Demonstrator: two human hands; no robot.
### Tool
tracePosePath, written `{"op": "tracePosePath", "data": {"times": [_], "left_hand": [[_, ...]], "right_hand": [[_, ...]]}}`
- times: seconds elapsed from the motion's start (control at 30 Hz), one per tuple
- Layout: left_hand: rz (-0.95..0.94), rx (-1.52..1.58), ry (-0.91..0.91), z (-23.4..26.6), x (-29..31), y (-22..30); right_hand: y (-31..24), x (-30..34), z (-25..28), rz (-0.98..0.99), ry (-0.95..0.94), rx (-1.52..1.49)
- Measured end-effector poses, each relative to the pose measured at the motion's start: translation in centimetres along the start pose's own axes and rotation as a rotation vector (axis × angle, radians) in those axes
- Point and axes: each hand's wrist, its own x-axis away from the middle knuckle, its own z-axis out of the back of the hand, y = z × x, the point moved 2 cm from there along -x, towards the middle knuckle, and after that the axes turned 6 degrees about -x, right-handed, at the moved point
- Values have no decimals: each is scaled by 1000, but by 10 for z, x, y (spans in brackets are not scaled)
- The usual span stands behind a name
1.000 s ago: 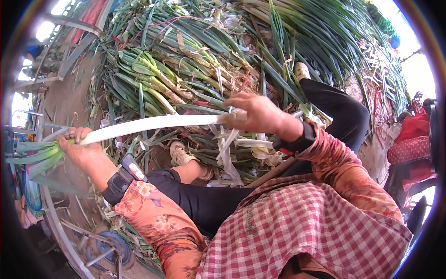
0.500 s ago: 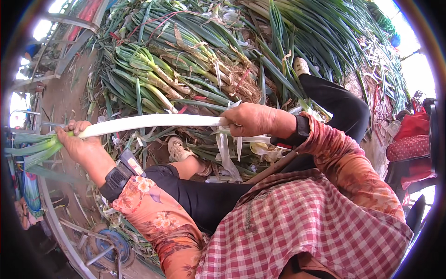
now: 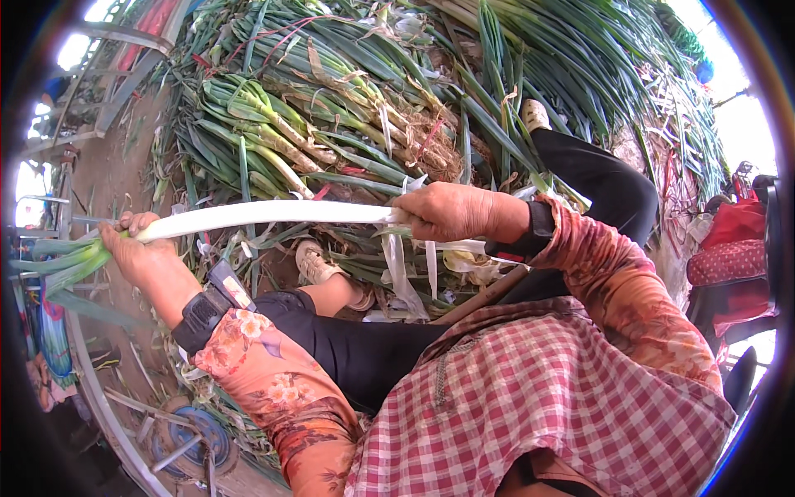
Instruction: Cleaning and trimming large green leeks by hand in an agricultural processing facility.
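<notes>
Both fists close on one white leek (image 3: 273,212), stretched crosswise between them.
The left hand (image 3: 142,253) grips where white meets green leaves, the right hand (image 3: 454,210) the opposite end; neither is nearer. Its long axis runs left to right, slightly bowed, unobstructed, above the shoe (image 3: 315,263) and pale strips (image 3: 399,269); beyond lies a leek pile (image 3: 273,132).
</notes>
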Motion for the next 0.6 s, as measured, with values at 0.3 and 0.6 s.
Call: {"op": "tracePosePath", "data": {"times": [0.3, 0.6], "left_hand": [[-5, -35, 64, 5, -4, -1], [33, 19, 58, 9, -11, -1]], "right_hand": [[5, -2, 1, -30, 78, -11], [15, 1, 11, -272, 378, -249]]}}
